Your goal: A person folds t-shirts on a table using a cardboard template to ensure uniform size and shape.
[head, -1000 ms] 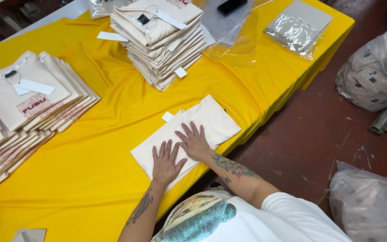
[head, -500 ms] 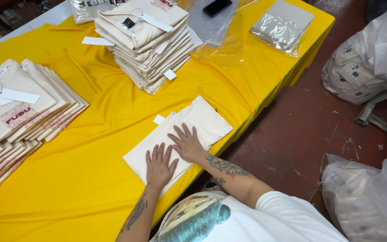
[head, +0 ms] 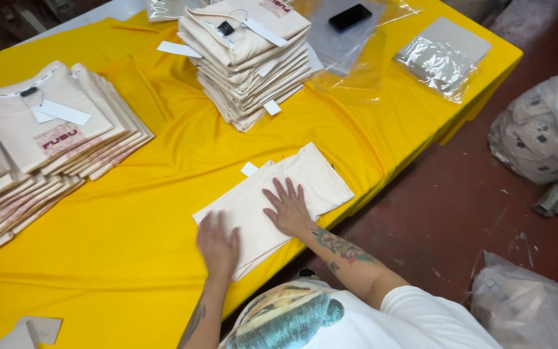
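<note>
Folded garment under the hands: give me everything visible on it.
The folded garment is cream, soft knit cloth by the look, folded into a flat rectangle lying askew near the front edge of the yellow table cover. A small white tag pokes out at its far edge. Layered edges show at the near corner. Both hands lie flat on it, palms down: left hand toward the near end, right hand at mid-panel. Nothing else touches it.

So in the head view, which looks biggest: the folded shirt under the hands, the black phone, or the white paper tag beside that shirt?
1. Folded shirt, clearly largest.
2. Black phone, though it lies farther away.
3. Paper tag, smallest.
</note>
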